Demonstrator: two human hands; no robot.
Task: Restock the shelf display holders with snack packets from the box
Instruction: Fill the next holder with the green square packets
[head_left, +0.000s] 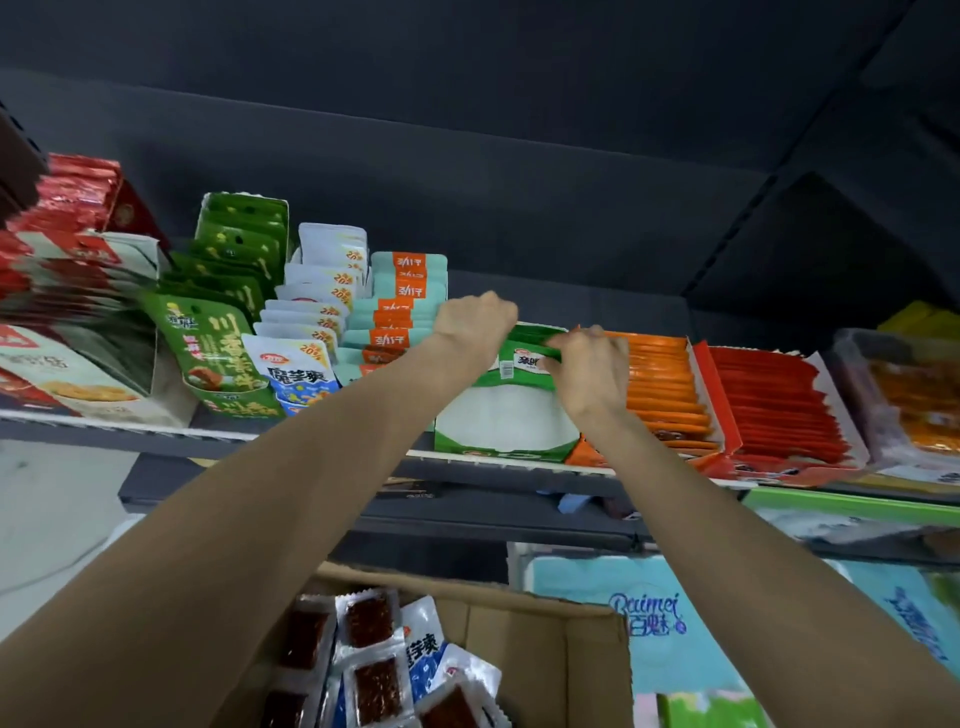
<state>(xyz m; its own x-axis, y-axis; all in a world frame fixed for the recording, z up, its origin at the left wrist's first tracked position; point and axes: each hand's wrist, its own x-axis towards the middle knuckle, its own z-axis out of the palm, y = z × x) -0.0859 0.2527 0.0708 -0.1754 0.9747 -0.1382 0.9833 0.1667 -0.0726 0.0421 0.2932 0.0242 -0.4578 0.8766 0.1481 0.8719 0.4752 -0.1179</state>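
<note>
Head view, nearest first: brown cardboard box (545, 644) at the bottom, open, holding loose clear-and-white snack packets with dark red squares (363, 670) plus a few blue-and-white packets (423, 657). Both bare forearms rise from beside the box up to the dark metal shelf (311, 441) above it. On the shelf, straight above the box, stands a green-and-white cardboard display holder (506, 421). Left hand (475, 319) is clenched at the holder's top left edge, fingers curled over behind it; what they clasp is hidden. Right hand (592, 364) pinches green-topped packets (527, 353) at the holder's top. Right of the holder, touching it: tray of orange packets (665, 389), then a tray of red packets (779, 410). Left of the holder: rows of teal-and-orange packets (400, 306), white-and-blue packets (301, 358), green packets (223, 343), red packets (62, 228) furthest left. Dark back panel behind all rows.
</note>
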